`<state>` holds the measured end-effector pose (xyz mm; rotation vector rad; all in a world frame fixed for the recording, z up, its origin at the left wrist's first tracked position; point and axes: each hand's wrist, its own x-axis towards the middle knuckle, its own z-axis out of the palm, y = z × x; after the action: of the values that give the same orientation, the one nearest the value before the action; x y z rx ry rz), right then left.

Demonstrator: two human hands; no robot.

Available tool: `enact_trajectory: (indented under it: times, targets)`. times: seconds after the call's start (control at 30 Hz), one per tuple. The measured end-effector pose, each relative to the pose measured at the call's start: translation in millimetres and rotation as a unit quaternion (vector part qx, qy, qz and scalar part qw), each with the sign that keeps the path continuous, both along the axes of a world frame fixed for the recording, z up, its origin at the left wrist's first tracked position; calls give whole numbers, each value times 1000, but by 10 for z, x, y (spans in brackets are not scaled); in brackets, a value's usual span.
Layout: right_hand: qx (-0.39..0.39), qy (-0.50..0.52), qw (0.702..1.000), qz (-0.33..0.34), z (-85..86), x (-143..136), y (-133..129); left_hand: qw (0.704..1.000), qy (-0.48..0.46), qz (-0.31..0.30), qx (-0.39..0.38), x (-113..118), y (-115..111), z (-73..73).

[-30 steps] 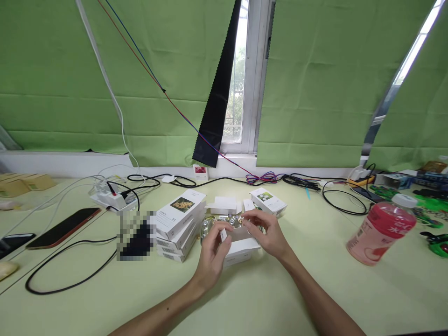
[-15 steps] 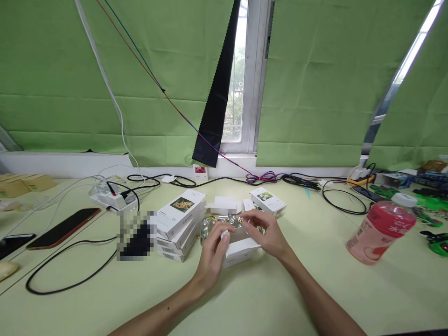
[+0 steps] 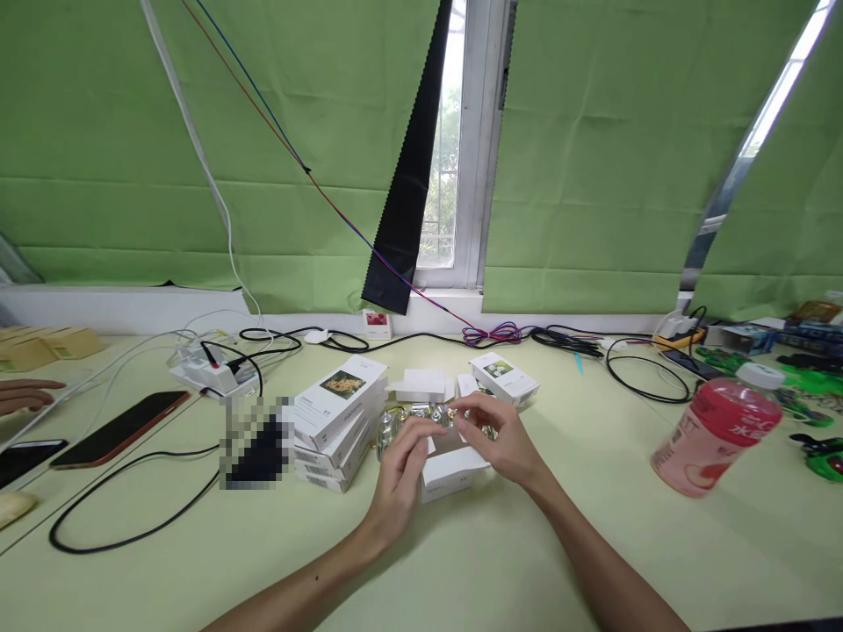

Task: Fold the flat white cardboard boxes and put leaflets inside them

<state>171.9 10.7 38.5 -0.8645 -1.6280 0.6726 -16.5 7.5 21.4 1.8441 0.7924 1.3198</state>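
Note:
An open white cardboard box (image 3: 454,472) sits on the table in front of me. My left hand (image 3: 403,470) grips its left side, thumb along the edge and fingers curled over the far part. My right hand (image 3: 497,439) pinches a small shiny bottle (image 3: 451,416) by its top at the box's far edge; most of it is hidden by the fingers. Several small glass bottles (image 3: 388,427) with metallic caps stand just behind the box, partly covered by my hands. A stack of white boxes (image 3: 339,408) with flower pictures rises to the left.
Behind the bottles are an opened white box (image 3: 425,386) and a flower-printed box (image 3: 504,377). A pink drink bottle (image 3: 717,434) stands right. Left are a phone (image 3: 122,430), a power strip (image 3: 217,369), looped black cable (image 3: 59,527) and another person's hand (image 3: 26,395).
My left thumb and fingers have shifted slightly on the box, and its near wall has tilted a little. Another person's hand has appeared at the left edge. My right hand has barely moved.

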Motion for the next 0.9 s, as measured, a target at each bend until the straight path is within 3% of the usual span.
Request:
enact_trajectory:
  times: [0.9]
  targets:
    - [3, -25, 1000, -1, -15, 12, 14, 1000, 2, 17, 0, 1, -4, 0]
